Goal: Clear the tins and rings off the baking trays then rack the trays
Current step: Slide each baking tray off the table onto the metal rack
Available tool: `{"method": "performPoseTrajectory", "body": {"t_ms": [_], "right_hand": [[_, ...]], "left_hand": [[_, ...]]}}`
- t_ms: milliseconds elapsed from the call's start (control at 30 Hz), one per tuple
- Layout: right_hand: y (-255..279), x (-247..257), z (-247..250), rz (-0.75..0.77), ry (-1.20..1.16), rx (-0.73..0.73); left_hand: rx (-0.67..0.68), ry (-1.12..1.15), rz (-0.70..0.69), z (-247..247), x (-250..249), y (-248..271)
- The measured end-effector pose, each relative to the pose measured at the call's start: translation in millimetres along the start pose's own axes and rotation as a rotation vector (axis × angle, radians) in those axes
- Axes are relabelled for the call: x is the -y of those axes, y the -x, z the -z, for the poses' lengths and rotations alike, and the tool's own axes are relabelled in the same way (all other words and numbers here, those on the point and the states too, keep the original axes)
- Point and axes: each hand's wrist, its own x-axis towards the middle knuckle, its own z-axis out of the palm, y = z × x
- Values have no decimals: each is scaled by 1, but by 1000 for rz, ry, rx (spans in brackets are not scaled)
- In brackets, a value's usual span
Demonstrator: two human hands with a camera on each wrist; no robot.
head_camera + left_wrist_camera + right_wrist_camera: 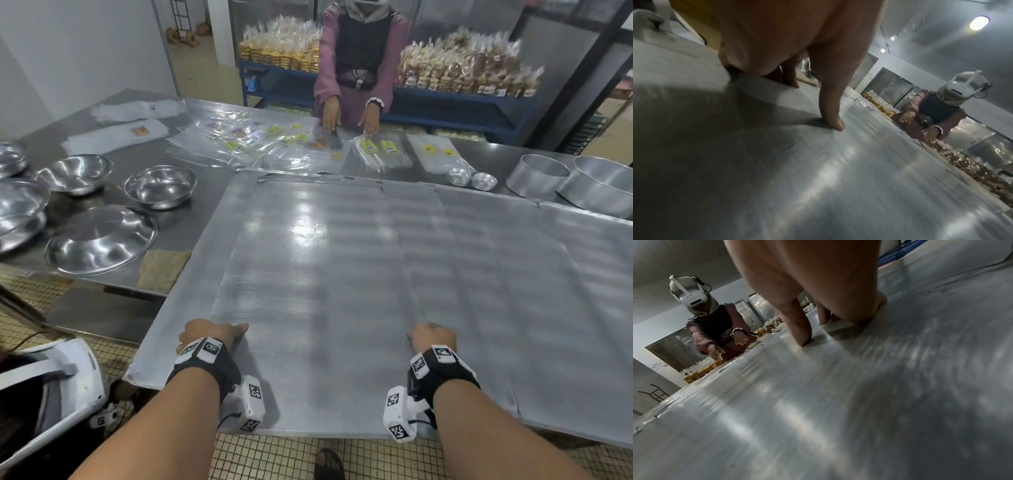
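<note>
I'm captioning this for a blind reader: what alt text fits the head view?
Two hands, left hand and right hand, grip the near edge of the top baking tray on a steel table. Steel bowls sit left, round tins far right.

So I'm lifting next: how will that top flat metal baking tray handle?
The top flat metal baking tray is broad and thin, so it will probably flex. Its glossy face looks slippery. The left hand and right hand grip only its near edge, so it may sag.
</note>
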Motion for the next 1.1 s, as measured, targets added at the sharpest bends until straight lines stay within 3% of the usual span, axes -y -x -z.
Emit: {"method": "performPoseTrajectory", "body": {"t_ms": [200,300,533,633,967,1100], "right_hand": [[2,7,1,-7,127,39],[5,13,2,-67,284,-10],[5,23,-7,-84,318,-17],[2,23,-9,-112,372,55],[-14,38,-6,-106,301,84],[-16,50,-13,-119,219,104]], "left_hand": [[-7,16,-14,2,-3,7],[-9,28,-56,7,-5,19],[53,0,-120,12,-13,28],[58,-37,-97,13,-16,29],[65,44,26,6,-26,5],[101,61,103,8,-40,24]]}}
